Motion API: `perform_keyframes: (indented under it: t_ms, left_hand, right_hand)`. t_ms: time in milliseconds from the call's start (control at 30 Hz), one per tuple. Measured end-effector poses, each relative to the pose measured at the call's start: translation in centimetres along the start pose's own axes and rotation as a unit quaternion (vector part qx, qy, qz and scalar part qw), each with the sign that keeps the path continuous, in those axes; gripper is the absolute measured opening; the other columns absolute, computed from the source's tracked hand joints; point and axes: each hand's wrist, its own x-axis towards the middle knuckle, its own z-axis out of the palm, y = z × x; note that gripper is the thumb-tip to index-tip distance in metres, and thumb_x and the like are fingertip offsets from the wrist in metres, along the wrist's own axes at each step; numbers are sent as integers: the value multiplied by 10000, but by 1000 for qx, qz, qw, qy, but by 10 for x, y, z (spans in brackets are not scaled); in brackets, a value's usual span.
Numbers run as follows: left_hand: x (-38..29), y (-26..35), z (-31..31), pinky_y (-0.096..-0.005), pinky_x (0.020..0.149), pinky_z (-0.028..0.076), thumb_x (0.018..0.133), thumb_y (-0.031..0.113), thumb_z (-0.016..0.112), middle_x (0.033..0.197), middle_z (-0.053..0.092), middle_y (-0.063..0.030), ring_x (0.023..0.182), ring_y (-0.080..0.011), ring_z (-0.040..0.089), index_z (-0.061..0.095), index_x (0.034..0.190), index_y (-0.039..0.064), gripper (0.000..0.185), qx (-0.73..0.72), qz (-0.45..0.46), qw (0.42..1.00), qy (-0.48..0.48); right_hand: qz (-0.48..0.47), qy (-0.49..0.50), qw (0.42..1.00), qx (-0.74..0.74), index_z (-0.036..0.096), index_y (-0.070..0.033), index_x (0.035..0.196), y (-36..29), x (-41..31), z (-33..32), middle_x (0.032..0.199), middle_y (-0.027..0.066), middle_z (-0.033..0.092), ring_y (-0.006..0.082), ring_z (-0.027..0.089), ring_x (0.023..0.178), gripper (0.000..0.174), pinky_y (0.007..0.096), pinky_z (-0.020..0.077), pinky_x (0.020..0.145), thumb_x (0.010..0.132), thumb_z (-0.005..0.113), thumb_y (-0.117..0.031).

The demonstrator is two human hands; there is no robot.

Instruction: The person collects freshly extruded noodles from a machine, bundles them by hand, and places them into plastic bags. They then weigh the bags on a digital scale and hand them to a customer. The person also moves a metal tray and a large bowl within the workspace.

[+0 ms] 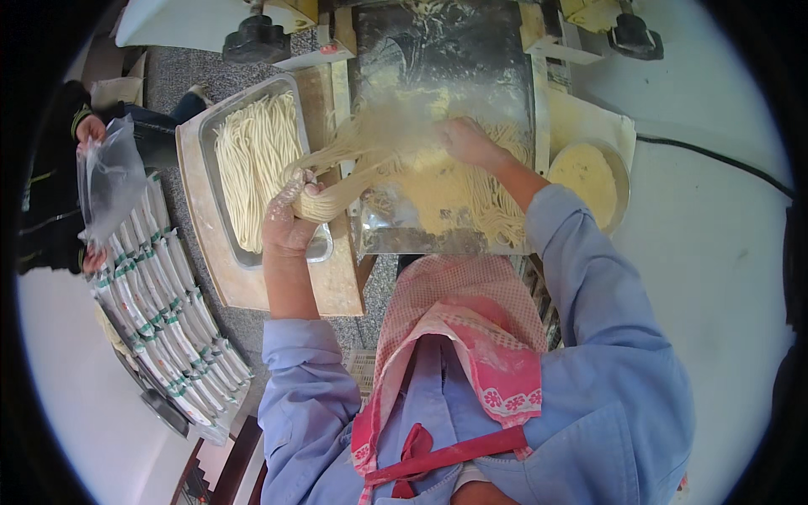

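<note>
My left hand (291,218) grips a bundle of fresh noodles (344,186) above the board's left edge, and the strands stretch in a blur up and to the right. At the far side of them is my right hand (468,142), its fingers curled amid a haze of flour; whether it holds anything is hidden by blur. Beneath lies a metal work surface (435,60) dusted with yellowish flour (435,196). More loose noodles (495,202) rest on its right part. Left of my left hand, a metal tray (221,218) holds long noodles (255,164) laid side by side.
A metal bowl of yellowish flour (586,183) stands at the right. Black knobs (255,39) of a machine flank the top. At the left, another person's hand (91,130) holds a clear plastic bag (110,180) by stacked wrapped packs (167,315). A black cable (713,151) runs right.
</note>
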Motion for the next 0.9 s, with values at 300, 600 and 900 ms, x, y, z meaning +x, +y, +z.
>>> perform_keyframes:
  t_ms: [300, 600, 900]
  left_hand:
    - [-14, 4, 20, -368, 763, 517, 901, 51, 557, 848, 588, -95, 729, -188, 569, 554, 1042, -41, 168, 12, 14, 1000, 3]
    - [1, 10, 7, -350, 775, 515, 880, 55, 590, 868, 596, -89, 727, -172, 572, 558, 1057, -42, 204, 34, 10, 999, 3]
    - [67, -98, -5, -280, 721, 525, 800, 46, 702, 1019, 626, -90, 803, -149, 592, 547, 1144, -28, 384, 360, 117, 925, -27]
  right_hand:
    - [0, -63, 996, -59, 620, -100, 1074, 8, 4, 8, 969, 225, 641, 397, 602, 940, 269, 482, 458, 845, 833, 502, -92]
    - [5, -226, 971, -77, 533, -14, 1081, 1, 3, -8, 984, 232, 612, 400, 578, 964, 242, 488, 441, 835, 868, 475, -114]
    - [-83, -208, 974, 38, 520, -33, 1115, 13, -4, 7, 1003, 230, 597, 379, 582, 958, 256, 473, 455, 835, 901, 495, -172]
